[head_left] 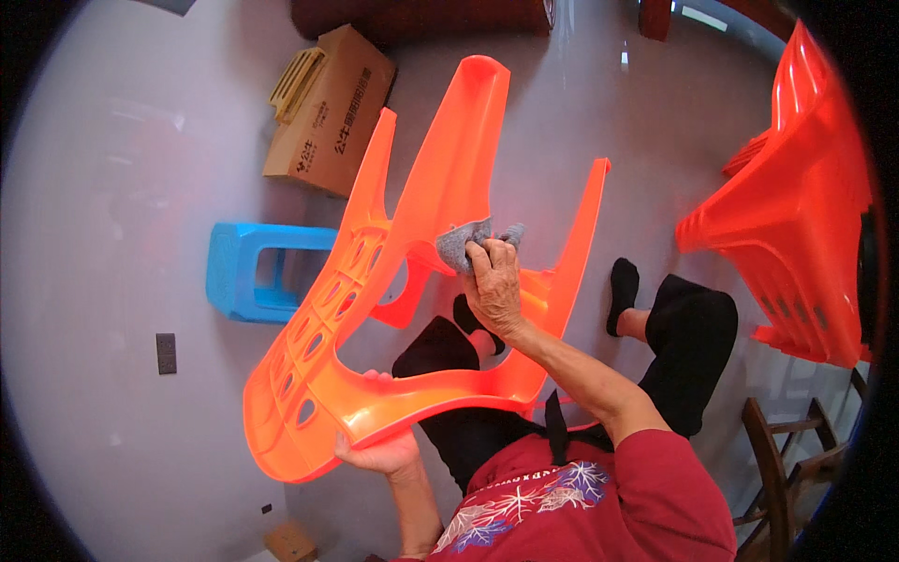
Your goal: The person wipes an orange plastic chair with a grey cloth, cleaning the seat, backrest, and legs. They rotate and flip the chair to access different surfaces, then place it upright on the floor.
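An orange plastic chair (426, 220) is tipped over in front of me, its legs pointing up and away and its hole-patterned backrest toward the lower left. My left hand (384, 452) is closed around the near edge of the chair, by the backrest; some of its fingers are hidden behind the plastic. In my right hand (494, 286) is a bunched grey cloth (459, 245), pinched between bent fingers. The cloth lies against the edge of one broad chair leg.
Left of the chair is a blue plastic stool (229, 272). Beyond it leans a cardboard box (346, 112) beside a yellowish slatted piece (298, 82). Stacked orange chairs (768, 206) stand at right, above a dark wooden chair (777, 478). Dark furniture (421, 17) lines the far side.
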### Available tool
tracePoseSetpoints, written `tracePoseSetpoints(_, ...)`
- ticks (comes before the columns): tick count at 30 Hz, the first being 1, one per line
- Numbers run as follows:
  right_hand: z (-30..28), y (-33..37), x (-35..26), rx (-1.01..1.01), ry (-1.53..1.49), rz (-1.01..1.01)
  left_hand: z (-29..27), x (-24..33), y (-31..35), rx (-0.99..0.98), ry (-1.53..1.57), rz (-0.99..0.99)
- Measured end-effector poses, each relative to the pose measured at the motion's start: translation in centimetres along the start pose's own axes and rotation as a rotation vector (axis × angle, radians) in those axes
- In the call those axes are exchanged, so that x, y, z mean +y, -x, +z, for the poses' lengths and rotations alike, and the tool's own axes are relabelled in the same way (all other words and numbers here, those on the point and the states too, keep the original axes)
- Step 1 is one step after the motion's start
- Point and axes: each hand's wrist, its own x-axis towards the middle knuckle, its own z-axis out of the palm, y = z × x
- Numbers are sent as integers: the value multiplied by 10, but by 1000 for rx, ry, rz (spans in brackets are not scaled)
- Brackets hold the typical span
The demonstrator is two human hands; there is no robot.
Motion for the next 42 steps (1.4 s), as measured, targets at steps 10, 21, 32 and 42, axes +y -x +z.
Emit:
tracePoseSetpoints(10, 19, -183, 64, -4, 657, -131, -21, -6, 10, -44, -29, -32)
tracePoseSetpoints(21, 17, -151, 47, 61, 701, 23, -19, -7, 10, -121, -85, -10)
tracePoseSetpoints(32, -9, -68, 21, -148, 387, -527, -12, -2, 14, -87, -103, -19)
tracePoseSetpoints(42, 7, -167, 74, 179, 478, 133, -9, 1, 17, -125, -132, -15)
